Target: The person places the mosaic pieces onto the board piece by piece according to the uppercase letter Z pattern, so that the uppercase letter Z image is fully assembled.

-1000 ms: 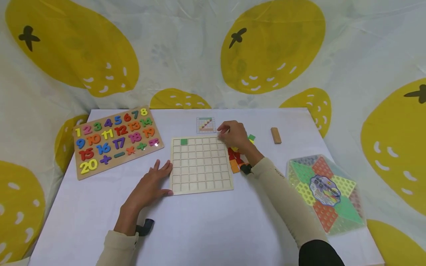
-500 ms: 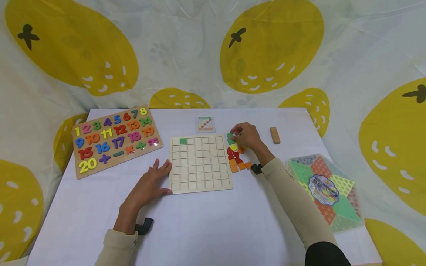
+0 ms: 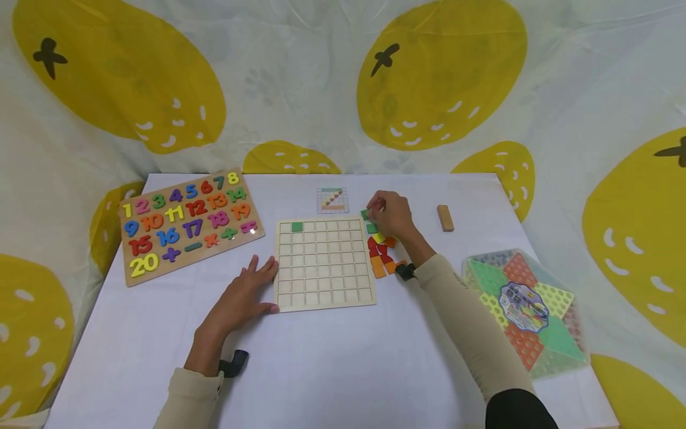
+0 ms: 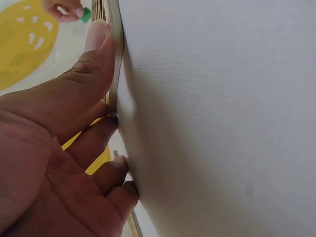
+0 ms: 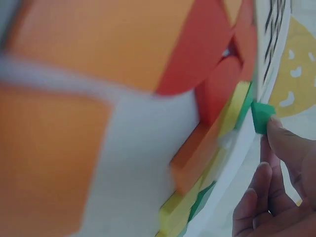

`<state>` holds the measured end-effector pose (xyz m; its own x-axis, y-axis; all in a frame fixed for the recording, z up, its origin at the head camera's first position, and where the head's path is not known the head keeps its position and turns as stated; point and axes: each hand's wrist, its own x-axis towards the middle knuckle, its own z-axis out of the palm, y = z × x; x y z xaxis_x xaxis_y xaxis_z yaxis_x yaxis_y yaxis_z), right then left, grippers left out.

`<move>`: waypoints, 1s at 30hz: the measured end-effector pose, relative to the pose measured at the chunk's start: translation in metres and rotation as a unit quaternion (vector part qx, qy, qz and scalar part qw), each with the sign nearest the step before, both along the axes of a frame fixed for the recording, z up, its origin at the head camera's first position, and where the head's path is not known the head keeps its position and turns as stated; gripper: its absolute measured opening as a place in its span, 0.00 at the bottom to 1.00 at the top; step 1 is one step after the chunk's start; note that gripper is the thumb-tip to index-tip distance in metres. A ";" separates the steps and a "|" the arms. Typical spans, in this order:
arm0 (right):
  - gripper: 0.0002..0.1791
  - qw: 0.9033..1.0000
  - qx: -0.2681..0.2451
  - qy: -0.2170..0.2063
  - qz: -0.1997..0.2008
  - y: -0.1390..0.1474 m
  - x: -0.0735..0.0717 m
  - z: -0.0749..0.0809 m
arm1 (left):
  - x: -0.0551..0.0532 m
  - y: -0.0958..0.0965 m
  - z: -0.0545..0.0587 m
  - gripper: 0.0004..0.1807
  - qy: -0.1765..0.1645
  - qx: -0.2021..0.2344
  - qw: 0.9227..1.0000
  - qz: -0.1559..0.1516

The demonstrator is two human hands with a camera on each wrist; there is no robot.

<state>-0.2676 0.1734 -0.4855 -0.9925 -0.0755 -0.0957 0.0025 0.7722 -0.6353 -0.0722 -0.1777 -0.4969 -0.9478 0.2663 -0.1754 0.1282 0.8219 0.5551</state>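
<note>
left hand (image 3: 240,301) spread, touching board (image 3: 324,265) | right hand (image 3: 393,214) pinching green tile (image 5: 261,119) | printed card (image 3: 333,201): head view only

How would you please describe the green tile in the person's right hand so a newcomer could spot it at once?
Find the big pale wooden grid board; beside its far right corner, the person's right hand pinches a small green tile. It alone is held: the red, orange and yellow tiles nearby lie loose.

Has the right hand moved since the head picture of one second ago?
Yes, rightward: the right hand then covered the grid board's far right corner; now it is just beyond that corner, pinching a green tile.
</note>
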 end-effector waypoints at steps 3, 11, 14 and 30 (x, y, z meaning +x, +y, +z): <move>0.03 1.000 -0.023 0.018 0.001 -0.007 0.000 0.002 | 0.000 0.000 -0.001 0.58 -0.001 -0.003 1.000 0.000; 0.03 0.996 -0.049 0.045 0.054 -0.036 0.001 0.001 | 0.000 0.000 -0.002 0.58 -0.003 -0.007 1.000 0.000; 0.02 0.995 -0.067 0.034 0.066 -0.052 0.002 0.001 | 0.000 0.000 -0.001 0.58 -0.003 -0.008 1.000 -0.001; 0.03 0.991 -0.042 -0.007 0.126 -0.114 0.012 -0.001 | -0.001 0.000 0.000 0.57 -0.006 -0.002 1.000 0.000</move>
